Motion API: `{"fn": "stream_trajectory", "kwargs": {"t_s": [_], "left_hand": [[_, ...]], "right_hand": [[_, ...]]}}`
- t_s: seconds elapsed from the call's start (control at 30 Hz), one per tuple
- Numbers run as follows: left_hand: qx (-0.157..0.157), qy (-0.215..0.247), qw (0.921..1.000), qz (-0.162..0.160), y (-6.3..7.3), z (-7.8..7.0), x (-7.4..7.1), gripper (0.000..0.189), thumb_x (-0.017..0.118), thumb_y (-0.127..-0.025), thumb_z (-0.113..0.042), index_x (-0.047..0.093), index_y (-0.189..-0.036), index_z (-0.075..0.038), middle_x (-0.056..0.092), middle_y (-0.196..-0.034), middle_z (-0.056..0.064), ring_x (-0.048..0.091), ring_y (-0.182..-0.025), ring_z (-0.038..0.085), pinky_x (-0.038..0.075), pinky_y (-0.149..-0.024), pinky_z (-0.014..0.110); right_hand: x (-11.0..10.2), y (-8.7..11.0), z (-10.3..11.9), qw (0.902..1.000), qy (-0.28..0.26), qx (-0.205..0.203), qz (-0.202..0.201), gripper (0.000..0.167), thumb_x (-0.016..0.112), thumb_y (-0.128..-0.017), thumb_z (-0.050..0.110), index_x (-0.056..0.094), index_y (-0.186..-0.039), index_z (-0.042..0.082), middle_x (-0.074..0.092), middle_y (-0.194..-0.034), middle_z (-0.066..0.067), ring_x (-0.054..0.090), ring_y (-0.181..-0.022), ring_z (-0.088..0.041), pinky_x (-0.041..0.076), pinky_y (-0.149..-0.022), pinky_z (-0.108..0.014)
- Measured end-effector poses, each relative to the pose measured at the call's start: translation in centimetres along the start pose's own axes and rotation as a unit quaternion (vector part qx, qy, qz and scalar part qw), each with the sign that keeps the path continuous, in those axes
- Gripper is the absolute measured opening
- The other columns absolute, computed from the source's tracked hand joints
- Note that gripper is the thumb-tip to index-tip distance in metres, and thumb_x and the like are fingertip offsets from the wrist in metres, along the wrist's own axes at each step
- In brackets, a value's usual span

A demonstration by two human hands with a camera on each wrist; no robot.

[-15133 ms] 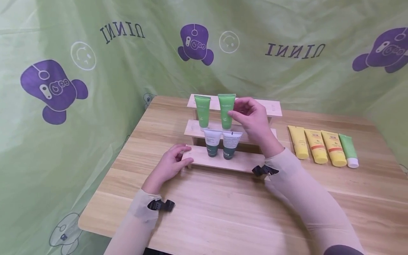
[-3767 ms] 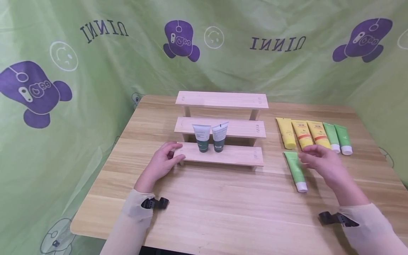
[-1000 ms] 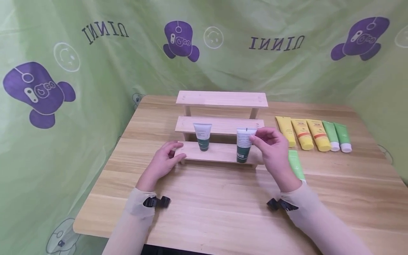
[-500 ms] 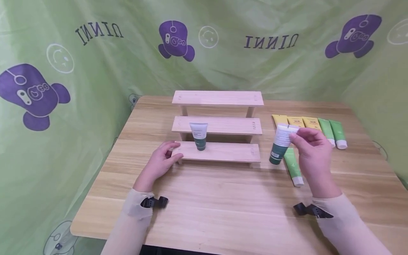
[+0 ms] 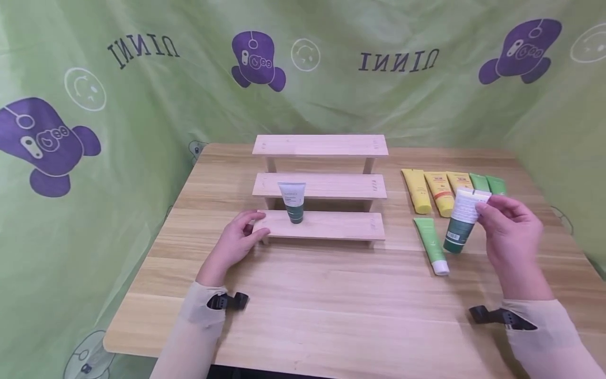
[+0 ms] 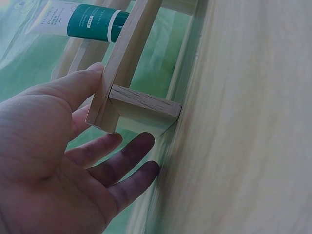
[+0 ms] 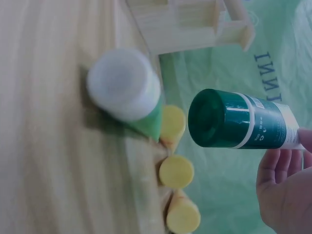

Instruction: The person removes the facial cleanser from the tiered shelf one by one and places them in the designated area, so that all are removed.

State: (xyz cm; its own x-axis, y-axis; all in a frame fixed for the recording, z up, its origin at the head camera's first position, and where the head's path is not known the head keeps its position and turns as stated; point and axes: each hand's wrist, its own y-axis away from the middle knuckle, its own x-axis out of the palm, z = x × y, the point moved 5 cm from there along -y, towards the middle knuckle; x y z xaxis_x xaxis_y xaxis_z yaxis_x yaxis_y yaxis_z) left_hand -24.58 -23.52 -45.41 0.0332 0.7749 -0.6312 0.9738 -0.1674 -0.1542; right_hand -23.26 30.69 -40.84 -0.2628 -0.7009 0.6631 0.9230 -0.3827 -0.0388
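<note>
My right hand (image 5: 513, 237) pinches a white-and-green squeeze tube (image 5: 464, 221) by its flat end, with the dark green cap down, above the table on the right. The right wrist view shows the same tube (image 7: 239, 120) sideways, cap toward the camera. A second white-and-green tube (image 5: 293, 202) stands cap-down on the lowest step of a three-step wooden display stand (image 5: 341, 225). At that step's left end, my left hand (image 5: 233, 242) holds the board's corner between thumb and forefinger. Its other fingers (image 6: 129, 153) hang loosely below, by the stand's leg.
A light green tube (image 5: 430, 245) lies on the table (image 5: 331, 316) between the stand and my right hand. Behind the held tube lie several yellow tubes (image 5: 416, 190) and green tubes (image 5: 496, 184) in a row. A printed green curtain (image 5: 360, 105) hangs around the table.
Two upright green tubes left the middle step, and one green tube now lies nearer. My right hand then lifted one white-and-green tube from the lowest step and carried it right. The left hand stayed.
</note>
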Motion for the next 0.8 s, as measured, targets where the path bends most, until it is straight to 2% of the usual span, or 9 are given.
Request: {"fn": "stream_trajectory", "kwargs": {"t_s": [0.23,0.37,0.6,0.8], "left_hand": [[-0.008,0.002,1.0,0.004,0.1,0.1,-0.1,0.045,0.073,-0.09,-0.03,0.062,-0.127,-0.008,0.055,-0.132,0.01,0.058,-0.097,0.024,0.048,-0.086,0.041],[-0.005,0.006,1.0,0.003,0.1,0.2,-0.1,0.044,0.074,-0.09,-0.028,0.062,-0.127,-0.007,0.055,-0.132,0.01,0.059,-0.095,0.023,0.049,-0.084,0.04],[-0.004,0.005,1.0,0.001,0.1,0.0,0.0,0.044,0.073,-0.09,-0.029,0.062,-0.127,-0.008,0.055,-0.131,0.01,0.057,-0.095,0.023,0.048,-0.084,0.04],[-0.006,0.008,0.9999,0.004,-0.1,0.0,0.0,0.044,0.074,-0.09,-0.028,0.062,-0.127,-0.008,0.055,-0.131,0.009,0.057,-0.095,0.023,0.048,-0.084,0.04]], "right_hand": [[-1.7,-0.6,-1.0,0.9968,0.066,0.045,0.003,0.026,0.067,-0.079,-0.022,0.071,-0.1,-0.008,0.067,-0.084,-0.011,0.067,-0.073,-0.019,0.058,-0.068,-0.03],[-2.3,-0.8,-1.4,0.9906,0.12,0.065,0.006,0.024,0.073,-0.078,-0.017,0.072,-0.099,-0.004,0.066,-0.084,-0.008,0.067,-0.07,-0.016,0.057,-0.066,-0.027],[-2.8,-0.9,-2.0,0.9829,0.159,0.089,0.027,0.021,0.073,-0.08,-0.013,0.072,-0.096,0.001,0.069,-0.083,-0.006,0.067,-0.069,-0.014,0.057,-0.065,-0.025],[-3.5,-1.1,-2.3,0.9667,0.229,0.112,0.024,0.024,0.079,-0.079,-0.004,0.07,-0.1,0.006,0.069,-0.087,0.001,0.066,-0.07,-0.009,0.055,-0.064,-0.021]]}}
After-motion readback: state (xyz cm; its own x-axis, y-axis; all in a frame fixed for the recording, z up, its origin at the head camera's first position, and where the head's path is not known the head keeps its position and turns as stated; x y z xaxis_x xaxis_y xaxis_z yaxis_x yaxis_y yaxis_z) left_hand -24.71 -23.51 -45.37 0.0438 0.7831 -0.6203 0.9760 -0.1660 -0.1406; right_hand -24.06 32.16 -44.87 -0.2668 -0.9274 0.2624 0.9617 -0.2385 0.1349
